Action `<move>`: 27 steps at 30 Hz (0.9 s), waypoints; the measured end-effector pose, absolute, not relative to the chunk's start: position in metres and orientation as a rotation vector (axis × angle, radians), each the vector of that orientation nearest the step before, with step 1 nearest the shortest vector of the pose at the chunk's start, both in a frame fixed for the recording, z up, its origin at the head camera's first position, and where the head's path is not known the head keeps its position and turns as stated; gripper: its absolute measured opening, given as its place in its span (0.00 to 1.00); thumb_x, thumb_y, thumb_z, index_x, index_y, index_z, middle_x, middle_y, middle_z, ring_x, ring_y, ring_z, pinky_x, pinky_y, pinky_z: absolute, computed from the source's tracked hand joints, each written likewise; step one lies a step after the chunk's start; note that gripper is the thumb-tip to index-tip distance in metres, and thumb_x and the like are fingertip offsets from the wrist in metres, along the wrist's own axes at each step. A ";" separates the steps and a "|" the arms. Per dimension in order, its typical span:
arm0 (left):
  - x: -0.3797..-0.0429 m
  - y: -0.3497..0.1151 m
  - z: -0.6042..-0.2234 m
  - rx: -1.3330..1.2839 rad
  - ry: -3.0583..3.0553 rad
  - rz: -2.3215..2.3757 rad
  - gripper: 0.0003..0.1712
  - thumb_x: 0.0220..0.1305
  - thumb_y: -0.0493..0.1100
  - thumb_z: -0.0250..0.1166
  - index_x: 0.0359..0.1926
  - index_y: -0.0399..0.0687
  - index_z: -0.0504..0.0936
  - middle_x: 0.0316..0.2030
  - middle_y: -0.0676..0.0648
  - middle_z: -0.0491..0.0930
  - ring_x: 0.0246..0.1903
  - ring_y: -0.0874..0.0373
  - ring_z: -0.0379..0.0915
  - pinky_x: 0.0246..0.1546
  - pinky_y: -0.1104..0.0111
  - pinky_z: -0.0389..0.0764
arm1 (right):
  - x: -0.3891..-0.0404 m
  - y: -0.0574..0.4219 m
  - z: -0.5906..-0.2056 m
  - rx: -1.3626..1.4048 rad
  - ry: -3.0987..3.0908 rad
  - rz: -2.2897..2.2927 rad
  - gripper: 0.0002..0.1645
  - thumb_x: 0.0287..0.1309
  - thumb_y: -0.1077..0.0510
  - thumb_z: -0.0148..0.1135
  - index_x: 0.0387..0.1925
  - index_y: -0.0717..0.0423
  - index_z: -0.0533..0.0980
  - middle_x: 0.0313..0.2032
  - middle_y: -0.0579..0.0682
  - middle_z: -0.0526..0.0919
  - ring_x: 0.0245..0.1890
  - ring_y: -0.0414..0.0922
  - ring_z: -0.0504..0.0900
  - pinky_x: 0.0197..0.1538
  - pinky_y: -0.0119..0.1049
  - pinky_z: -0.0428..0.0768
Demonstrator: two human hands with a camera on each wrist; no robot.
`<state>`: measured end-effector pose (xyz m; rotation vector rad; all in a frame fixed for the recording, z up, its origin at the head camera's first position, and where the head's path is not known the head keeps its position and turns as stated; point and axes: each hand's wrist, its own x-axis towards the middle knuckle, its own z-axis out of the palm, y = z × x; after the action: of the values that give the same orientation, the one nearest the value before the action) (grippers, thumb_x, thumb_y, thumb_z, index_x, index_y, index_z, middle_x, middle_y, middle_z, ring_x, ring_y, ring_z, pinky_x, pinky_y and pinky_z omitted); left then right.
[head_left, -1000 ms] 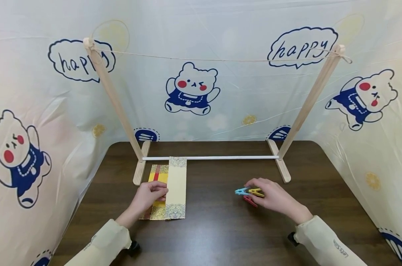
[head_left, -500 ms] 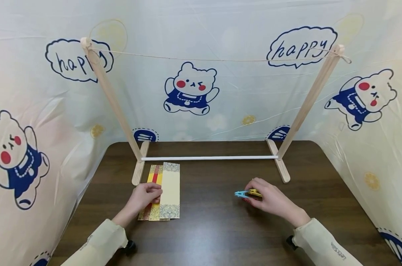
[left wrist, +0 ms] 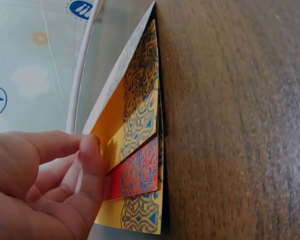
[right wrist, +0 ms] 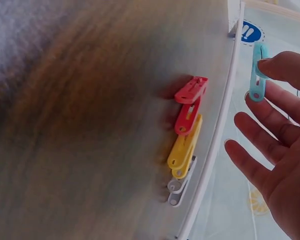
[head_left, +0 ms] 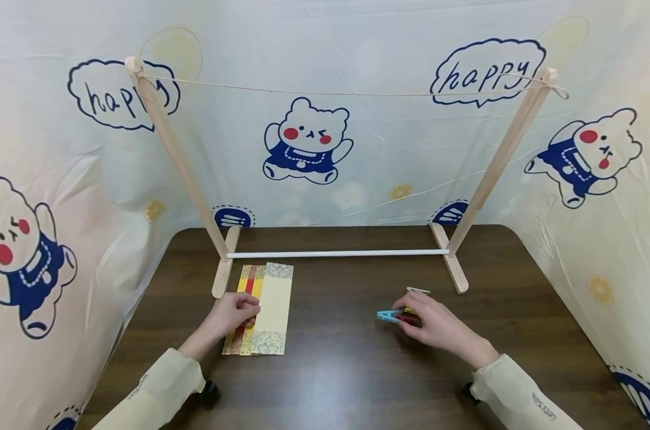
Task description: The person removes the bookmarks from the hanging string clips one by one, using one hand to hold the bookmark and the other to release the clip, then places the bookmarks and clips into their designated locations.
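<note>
My left hand (head_left: 233, 315) pinches the left edge of a cream paper bookmark (head_left: 273, 310) with patterned ends. Yellow bookmarks (left wrist: 141, 215) and a red one (left wrist: 140, 170) lie fanned under it, the cream one tilted up from the table in the left wrist view. Between thumb and forefinger, my right hand (head_left: 437, 319) pinches a light blue clothespin (right wrist: 258, 72), its other fingers spread. A red clothespin (right wrist: 191, 105), a yellow clothespin (right wrist: 185, 145) and a white clothespin (right wrist: 181, 182) lie on the table beneath that hand, partly hidden by it in the head view.
Behind the hands stands a wooden frame with a left post (head_left: 176, 155), a right post (head_left: 502, 161) and a white rod (head_left: 335, 254) low between its feet. A thin string (head_left: 325, 92) runs between the post tops. A printed cloth (head_left: 384, 167) hangs behind the dark table (head_left: 335, 382).
My left hand has drawn the cream bookmark left and down, nearer the others, and it now slants slightly. My right hand has taken up the blue clothespin; the white one now shows behind the hand.
</note>
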<state>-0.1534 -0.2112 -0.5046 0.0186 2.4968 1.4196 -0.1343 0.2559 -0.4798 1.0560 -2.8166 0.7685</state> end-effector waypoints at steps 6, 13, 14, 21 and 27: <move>-0.154 -0.212 -0.506 -0.050 2.522 1.367 0.10 0.68 0.33 0.69 0.45 0.29 0.82 0.25 0.45 0.83 0.21 0.57 0.77 0.25 0.68 0.84 | -0.133 0.256 -0.485 1.114 -2.775 0.764 0.14 0.57 0.62 0.76 0.44 0.54 0.83 0.37 0.47 0.81 0.34 0.44 0.77 0.36 0.29 0.78; -0.155 -0.214 -0.504 -0.062 2.582 1.267 0.07 0.67 0.36 0.70 0.40 0.35 0.83 0.21 0.47 0.81 0.20 0.56 0.74 0.22 0.68 0.78 | -0.132 0.257 -0.487 1.112 -2.790 0.745 0.14 0.56 0.61 0.77 0.42 0.54 0.82 0.33 0.46 0.79 0.33 0.42 0.74 0.36 0.30 0.74; -0.155 -0.214 -0.504 -0.060 2.594 1.251 0.07 0.67 0.37 0.71 0.40 0.35 0.83 0.22 0.47 0.81 0.20 0.56 0.74 0.22 0.68 0.77 | -0.132 0.256 -0.488 1.120 -2.784 0.733 0.14 0.55 0.62 0.77 0.42 0.54 0.82 0.33 0.46 0.79 0.33 0.41 0.74 0.36 0.30 0.74; -0.154 -0.215 -0.502 -0.085 2.624 1.189 0.08 0.66 0.38 0.72 0.38 0.35 0.84 0.25 0.46 0.81 0.23 0.56 0.75 0.25 0.69 0.80 | -0.131 0.255 -0.493 1.150 -2.758 0.691 0.15 0.52 0.61 0.80 0.41 0.51 0.82 0.34 0.42 0.79 0.36 0.37 0.71 0.38 0.32 0.75; -0.154 -0.213 -0.500 -0.041 2.663 1.158 0.07 0.65 0.37 0.72 0.36 0.36 0.84 0.24 0.46 0.81 0.22 0.56 0.73 0.25 0.67 0.78 | -0.130 0.257 -0.493 1.129 -2.807 0.662 0.15 0.53 0.56 0.81 0.41 0.50 0.84 0.35 0.39 0.79 0.36 0.36 0.70 0.38 0.33 0.74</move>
<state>-0.1543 -0.2133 -0.4997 -0.0408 2.6632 1.1583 -0.1298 0.2568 -0.4933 1.1290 -2.8070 0.6616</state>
